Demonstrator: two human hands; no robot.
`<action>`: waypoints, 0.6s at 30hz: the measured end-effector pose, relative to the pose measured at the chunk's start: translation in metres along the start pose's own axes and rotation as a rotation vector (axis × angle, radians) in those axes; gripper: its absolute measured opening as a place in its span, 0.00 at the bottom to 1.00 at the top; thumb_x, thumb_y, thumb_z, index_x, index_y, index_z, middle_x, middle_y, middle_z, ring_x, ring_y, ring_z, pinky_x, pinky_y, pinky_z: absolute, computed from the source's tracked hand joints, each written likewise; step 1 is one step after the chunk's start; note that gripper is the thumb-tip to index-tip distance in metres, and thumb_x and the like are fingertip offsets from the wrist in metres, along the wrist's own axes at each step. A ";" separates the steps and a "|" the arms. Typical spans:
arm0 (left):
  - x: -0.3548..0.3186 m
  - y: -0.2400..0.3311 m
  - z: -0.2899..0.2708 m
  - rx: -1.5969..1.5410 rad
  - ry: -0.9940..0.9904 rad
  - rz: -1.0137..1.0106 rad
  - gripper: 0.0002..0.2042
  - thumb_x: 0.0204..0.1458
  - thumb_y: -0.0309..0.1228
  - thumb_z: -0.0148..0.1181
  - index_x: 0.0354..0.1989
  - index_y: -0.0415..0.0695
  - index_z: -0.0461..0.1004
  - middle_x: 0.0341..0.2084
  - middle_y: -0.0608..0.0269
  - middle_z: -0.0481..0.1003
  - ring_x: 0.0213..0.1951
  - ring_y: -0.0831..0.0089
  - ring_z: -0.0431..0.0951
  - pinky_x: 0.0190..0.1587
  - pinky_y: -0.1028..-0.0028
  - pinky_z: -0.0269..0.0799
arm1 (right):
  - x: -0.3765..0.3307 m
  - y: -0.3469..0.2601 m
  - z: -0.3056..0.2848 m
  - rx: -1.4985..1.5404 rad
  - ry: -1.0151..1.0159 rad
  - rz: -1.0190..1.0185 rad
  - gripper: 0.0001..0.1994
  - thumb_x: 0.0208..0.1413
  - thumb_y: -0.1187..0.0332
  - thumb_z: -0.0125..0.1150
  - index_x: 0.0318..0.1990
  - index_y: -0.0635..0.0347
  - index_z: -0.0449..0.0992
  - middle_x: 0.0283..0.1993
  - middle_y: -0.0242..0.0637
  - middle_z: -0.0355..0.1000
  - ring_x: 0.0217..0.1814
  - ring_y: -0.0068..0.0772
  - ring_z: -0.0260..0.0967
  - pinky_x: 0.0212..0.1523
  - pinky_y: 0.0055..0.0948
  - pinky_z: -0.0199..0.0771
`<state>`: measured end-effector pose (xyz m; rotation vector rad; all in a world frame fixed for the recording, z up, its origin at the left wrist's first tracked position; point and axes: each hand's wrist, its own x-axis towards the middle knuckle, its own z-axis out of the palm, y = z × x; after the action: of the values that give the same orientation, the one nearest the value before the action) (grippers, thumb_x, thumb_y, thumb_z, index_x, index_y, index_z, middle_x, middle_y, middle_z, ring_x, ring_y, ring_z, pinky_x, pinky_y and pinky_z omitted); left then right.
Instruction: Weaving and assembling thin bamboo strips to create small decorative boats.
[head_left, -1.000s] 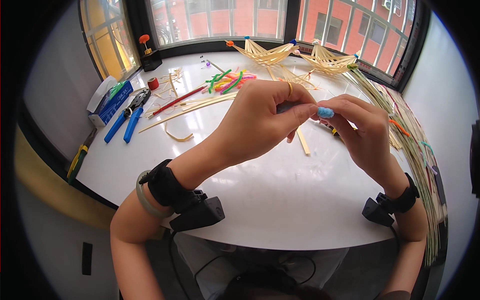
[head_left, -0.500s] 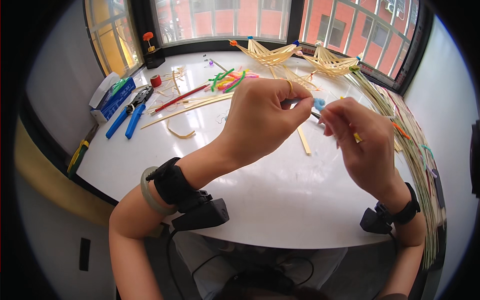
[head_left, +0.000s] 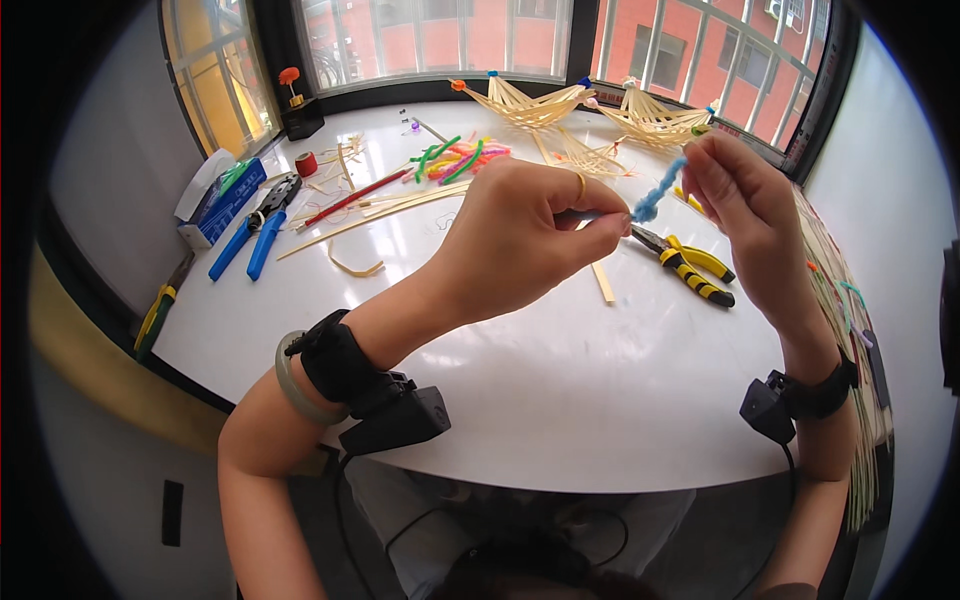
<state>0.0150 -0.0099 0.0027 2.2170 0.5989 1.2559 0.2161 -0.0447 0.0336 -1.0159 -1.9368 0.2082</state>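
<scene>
A light-blue pipe cleaner stretches between my two hands, with a thicker curled part close to the left fingertips. My left hand pinches its lower end between thumb and forefinger. The upper end is pinched by my right hand, which is raised higher and to the right. Yellow-and-black pliers lie on the table below the gap between my hands. A pale flat strip lies just left of them, partly hidden by my left hand.
Blue-handled pliers, a tissue box and a red pencil-like stick lie left. Coloured pipe cleaners sit mid-table. Woven strip pieces stand by the window; long thin stems line the right edge.
My right hand has moved up and away from the left, drawing the pipe cleaner out between them. The yellow-and-black pliers have come into fuller view. My left hand has barely moved.
</scene>
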 end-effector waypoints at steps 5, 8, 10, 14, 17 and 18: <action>0.002 -0.008 -0.006 0.064 0.075 0.004 0.06 0.49 0.22 0.58 0.33 0.33 0.78 0.23 0.65 0.77 0.24 0.89 0.70 0.26 0.88 0.65 | -0.007 -0.004 0.011 -0.250 -0.466 0.068 0.10 0.58 0.68 0.49 0.28 0.65 0.67 0.21 0.44 0.64 0.25 0.44 0.61 0.30 0.34 0.63; 0.003 -0.016 -0.005 0.153 0.078 -0.005 0.06 0.49 0.22 0.58 0.33 0.34 0.78 0.25 0.64 0.78 0.25 0.89 0.70 0.25 0.88 0.65 | -0.005 -0.026 -0.004 0.049 -0.470 -0.025 0.11 0.61 0.67 0.46 0.30 0.63 0.68 0.20 0.32 0.62 0.20 0.24 0.56 0.23 0.23 0.56; 0.002 -0.005 -0.006 0.009 -0.078 -0.068 0.06 0.50 0.22 0.57 0.33 0.34 0.78 0.26 0.63 0.78 0.25 0.88 0.71 0.26 0.88 0.65 | 0.000 -0.020 -0.015 0.368 -0.187 0.154 0.13 0.63 0.64 0.45 0.30 0.63 0.68 0.24 0.27 0.64 0.24 0.15 0.57 0.25 0.18 0.56; 0.002 0.001 -0.011 -0.042 0.050 0.001 0.06 0.50 0.21 0.57 0.34 0.33 0.77 0.25 0.62 0.78 0.24 0.88 0.70 0.25 0.88 0.64 | 0.008 0.019 -0.014 -0.217 -0.336 0.185 0.15 0.62 0.64 0.45 0.27 0.66 0.66 0.21 0.32 0.63 0.24 0.24 0.58 0.28 0.25 0.59; 0.003 -0.017 -0.010 0.080 0.132 0.025 0.06 0.50 0.22 0.57 0.34 0.34 0.78 0.25 0.62 0.78 0.24 0.88 0.70 0.25 0.88 0.64 | 0.008 -0.008 -0.023 0.089 -0.810 0.032 0.15 0.63 0.65 0.45 0.25 0.63 0.67 0.19 0.30 0.61 0.20 0.20 0.55 0.23 0.21 0.56; 0.003 -0.009 -0.009 0.042 0.079 -0.018 0.06 0.51 0.23 0.57 0.34 0.33 0.78 0.26 0.60 0.78 0.25 0.86 0.72 0.26 0.87 0.65 | 0.008 0.000 -0.031 0.410 -0.736 0.028 0.15 0.63 0.65 0.44 0.25 0.62 0.66 0.19 0.28 0.59 0.18 0.17 0.54 0.19 0.18 0.54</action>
<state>0.0076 0.0006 0.0026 2.1995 0.6790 1.3383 0.2385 -0.0463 0.0561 -0.7366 -2.3748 1.0714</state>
